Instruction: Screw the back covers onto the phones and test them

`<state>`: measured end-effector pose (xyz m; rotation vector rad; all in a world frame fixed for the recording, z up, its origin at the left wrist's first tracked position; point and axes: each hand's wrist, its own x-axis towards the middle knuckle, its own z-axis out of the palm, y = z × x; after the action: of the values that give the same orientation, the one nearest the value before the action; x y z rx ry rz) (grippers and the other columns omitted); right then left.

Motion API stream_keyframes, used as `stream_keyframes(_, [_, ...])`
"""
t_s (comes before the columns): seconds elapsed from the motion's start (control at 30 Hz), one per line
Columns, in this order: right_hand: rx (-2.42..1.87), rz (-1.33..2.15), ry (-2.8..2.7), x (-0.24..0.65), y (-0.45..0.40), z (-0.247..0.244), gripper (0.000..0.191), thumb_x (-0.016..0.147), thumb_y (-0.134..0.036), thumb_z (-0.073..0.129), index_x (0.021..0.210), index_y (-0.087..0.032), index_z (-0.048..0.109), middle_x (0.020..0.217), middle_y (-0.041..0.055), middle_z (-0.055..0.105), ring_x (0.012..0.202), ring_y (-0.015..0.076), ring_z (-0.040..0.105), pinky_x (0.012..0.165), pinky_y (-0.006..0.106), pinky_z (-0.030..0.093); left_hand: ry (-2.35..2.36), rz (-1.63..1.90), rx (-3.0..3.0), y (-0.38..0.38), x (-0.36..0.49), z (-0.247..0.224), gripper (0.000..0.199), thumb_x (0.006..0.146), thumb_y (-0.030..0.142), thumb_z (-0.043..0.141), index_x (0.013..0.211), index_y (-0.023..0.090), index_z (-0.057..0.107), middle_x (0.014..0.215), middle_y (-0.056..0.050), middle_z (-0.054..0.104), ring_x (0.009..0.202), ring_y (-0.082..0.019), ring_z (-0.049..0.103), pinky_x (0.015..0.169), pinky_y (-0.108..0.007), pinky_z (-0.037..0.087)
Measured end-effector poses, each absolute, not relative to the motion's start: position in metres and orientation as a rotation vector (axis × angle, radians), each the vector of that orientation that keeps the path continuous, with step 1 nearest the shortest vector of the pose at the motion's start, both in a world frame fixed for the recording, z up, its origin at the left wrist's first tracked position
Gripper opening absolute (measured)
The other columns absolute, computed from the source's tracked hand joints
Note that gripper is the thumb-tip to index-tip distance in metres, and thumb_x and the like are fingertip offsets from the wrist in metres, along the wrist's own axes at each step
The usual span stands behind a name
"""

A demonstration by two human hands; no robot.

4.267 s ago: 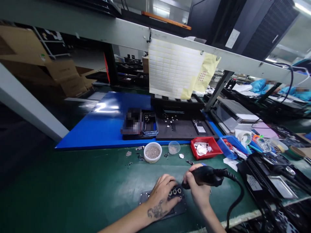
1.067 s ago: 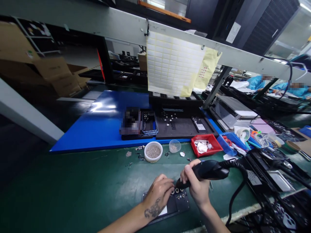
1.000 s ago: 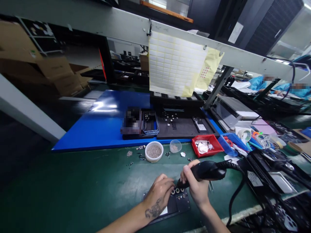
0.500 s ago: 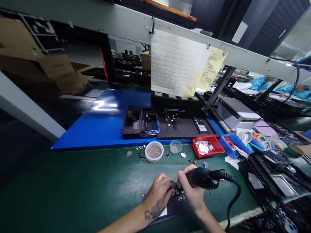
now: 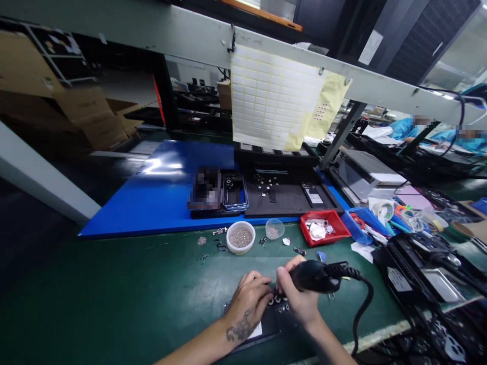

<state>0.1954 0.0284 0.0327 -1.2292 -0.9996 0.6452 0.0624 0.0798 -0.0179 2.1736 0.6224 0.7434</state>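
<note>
Head view: phone point(image 5: 276, 327) lies flat on the table point(image 5: 133, 294), near edge, between the hands. Right hand point(image 5: 299, 295) is wrapped around a black corded tool point(image 5: 314, 276), angled down at the end of the phone with the round rings. Tip is behind the fingers; can't tell if it touches. Left hand point(image 5: 249, 301) lies across the phone, fingers bent, fingertips close to the tool's nose; can't tell if they pinch anything.

Progress: looks mid-job on this unit. Done: phone is in place, rings and white label point(image 5: 257, 331) visible on it. Left: tool is at the ring end, so I'd judge that area unfinished. Screw count: too small to read.

Stock: white tub point(image 5: 240, 250) well filled with tiny metal bits, clear cup point(image 5: 280, 230) has a few, red bin point(image 5: 331, 240) holds white scraps. Stacked frames point(image 5: 236, 206) sit on the blue mat point(image 5: 152, 203); can't tell whether finished or waiting.
</note>
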Motion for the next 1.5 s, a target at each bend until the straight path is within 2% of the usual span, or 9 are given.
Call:
stream_keyframes(0.23, [-1.225,0.712,-0.956,0.196,0.033,0.041,0.022,0.083,-0.032,0.066,0.076,-0.022,0.048,0.051,-0.0074,0.050,0.044,0.0112,0.049,0.046,0.024,0.042,0.658,0.778,2.117,0.081,0.063,-0.021,0.013,0.077,0.006,0.067,0.078,0.019,0.071,0.098,-0.005,0.070,0.089,-0.024,0.055,0.081,-0.040,0.044])
stream_keyframes(0.53, [-1.088,0.817,-0.871,0.200,0.026,0.058,0.021,0.087,-0.032,0.062,0.082,-0.023,0.044,0.050,-0.0092,0.050,0.045,0.0099,0.049,0.049,0.023,0.043,0.663,0.805,2.125,0.081,0.063,-0.022,0.012,0.074,0.007,0.072,0.076,0.019,0.071,0.096,-0.004,0.071,0.087,-0.025,0.056,0.079,-0.041,0.045])
stream_keyframes(0.83, [-0.997,0.828,-0.815,0.200,0.025,0.062,0.019,0.089,-0.030,0.061,0.081,-0.023,0.045,0.049,-0.0104,0.049,0.044,0.0090,0.048,0.050,0.023,0.042,0.532,0.863,2.203,0.082,0.062,-0.022,0.009,0.083,0.012,0.063,0.083,0.018,0.070,0.097,-0.006,0.070,0.086,-0.024,0.055,0.077,-0.040,0.045])
stream_keyframes(1.1, [-1.189,0.747,-0.835,0.228,-0.003,0.054,0.021,0.088,-0.031,0.062,0.080,-0.023,0.044,0.050,-0.0087,0.050,0.046,0.0101,0.048,0.048,0.023,0.039,0.517,0.844,2.216,0.082,0.061,-0.016,0.017,0.092,0.015,0.047,0.085,0.018,0.062,0.098,-0.006,0.069,0.089,-0.023,0.054,0.079,-0.041,0.045])
stream_keyframes(1.5, [-1.283,0.704,-0.856,0.225,0.000,0.044,0.021,0.088,-0.033,0.060,0.082,-0.022,0.044,0.051,-0.0081,0.048,0.046,0.0117,0.048,0.050,0.026,0.041,0.431,0.883,2.341,0.079,0.064,-0.035,0.021,0.094,0.023,0.044,0.087,0.018,0.063,0.100,-0.008,0.066,0.089,-0.024,0.053,0.077,-0.040,0.044])
